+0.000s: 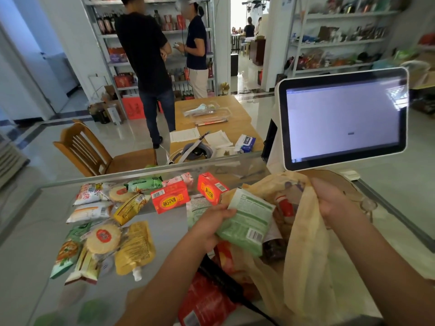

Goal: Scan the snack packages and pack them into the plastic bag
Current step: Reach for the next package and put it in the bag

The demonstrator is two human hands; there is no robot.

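1. Head view, centre-right: left hand grips green snack pack at bag mouth — packing step.
2. Right hand pinches plastic bag rim open (other snacks visible inside).
3. Next, likely: drop it in — then fetch another from lower left.

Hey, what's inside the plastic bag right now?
Through the open mouth of the plastic bag a red and white packet and a dark packet show. The green package in the left hand covers part of the opening; anything deeper is hidden.
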